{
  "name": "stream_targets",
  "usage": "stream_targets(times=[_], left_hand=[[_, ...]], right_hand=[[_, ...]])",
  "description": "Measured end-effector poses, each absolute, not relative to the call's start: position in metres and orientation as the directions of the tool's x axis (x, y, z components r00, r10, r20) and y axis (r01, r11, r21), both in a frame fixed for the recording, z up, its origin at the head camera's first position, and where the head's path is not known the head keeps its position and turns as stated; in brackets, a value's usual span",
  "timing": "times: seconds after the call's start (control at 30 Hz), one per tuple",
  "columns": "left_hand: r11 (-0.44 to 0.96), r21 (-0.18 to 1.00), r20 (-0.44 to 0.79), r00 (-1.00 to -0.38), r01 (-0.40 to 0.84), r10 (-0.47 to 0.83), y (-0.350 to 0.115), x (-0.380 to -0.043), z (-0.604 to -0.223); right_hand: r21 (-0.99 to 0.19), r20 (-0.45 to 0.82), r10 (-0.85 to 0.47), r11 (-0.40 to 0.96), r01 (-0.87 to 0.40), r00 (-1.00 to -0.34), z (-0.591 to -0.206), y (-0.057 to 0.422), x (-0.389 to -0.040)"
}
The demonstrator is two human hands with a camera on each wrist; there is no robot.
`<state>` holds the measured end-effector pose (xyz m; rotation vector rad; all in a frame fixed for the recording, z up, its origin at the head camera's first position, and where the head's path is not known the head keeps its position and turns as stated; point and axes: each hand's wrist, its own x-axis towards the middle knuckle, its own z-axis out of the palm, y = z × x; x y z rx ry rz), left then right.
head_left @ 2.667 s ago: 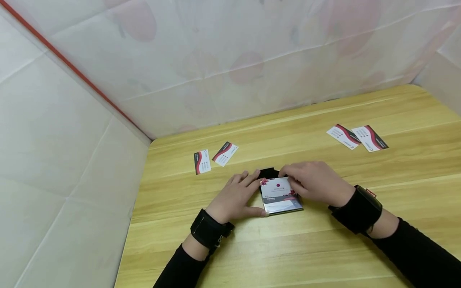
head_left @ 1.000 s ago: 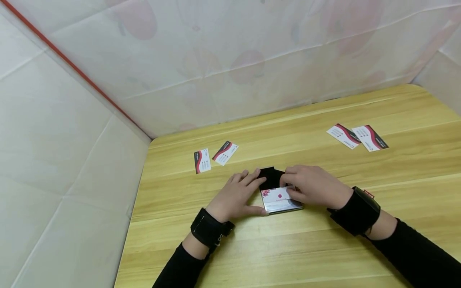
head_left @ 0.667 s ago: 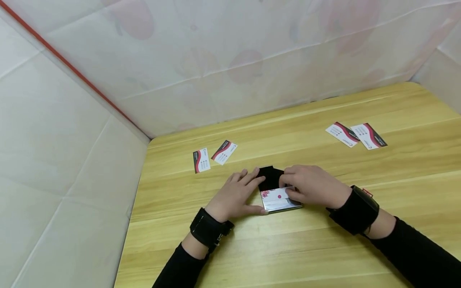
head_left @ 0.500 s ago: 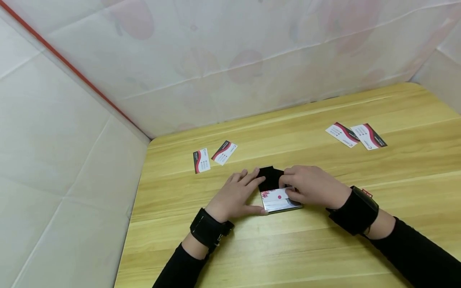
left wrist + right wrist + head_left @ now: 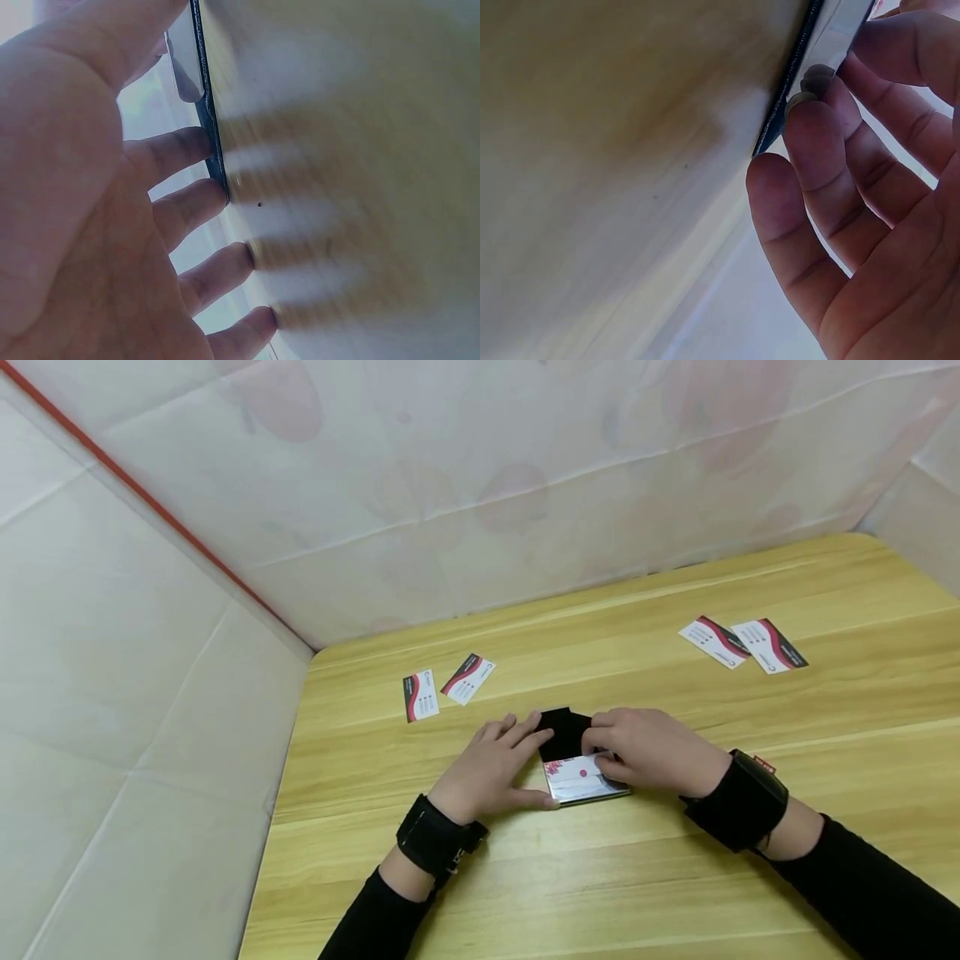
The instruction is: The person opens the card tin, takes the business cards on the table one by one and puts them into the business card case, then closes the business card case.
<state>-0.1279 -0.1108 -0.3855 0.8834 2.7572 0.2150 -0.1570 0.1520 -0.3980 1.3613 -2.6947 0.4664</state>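
In the head view a thin black card holder lies on the table with a shiny silver part at its near end. A white business card, with pink flowers and a magenta dot, sits over that part. My left hand spreads nearly straight fingers along the holder's left side, its thumb at the near left corner. My right hand pinches the card near its upper right, fingers bent. Those fingers hide the holder's right side. Both wrist views show fingertips at the edge of the thin dark holder.
Two business cards lie apart at the far left of the wooden table. Two overlapping ones lie at the far right. A pale patterned sheet hangs behind the table.
Since the earliest frame, the card has slid toward the near edge, baring more black and covering its dark band. The right hand moved slightly nearer with it; the left hand stayed.
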Motion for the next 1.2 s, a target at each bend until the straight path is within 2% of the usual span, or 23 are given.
stream_targets(times=[1.2], left_hand=[[0.808,0.207,-0.183,-0.789,0.552,0.586,-0.1105,-0.1276,-0.3875]], right_hand=[[-0.248,0.207,-0.772,0.553,-0.796,-0.601,-0.3992,0.1516,-0.1557]])
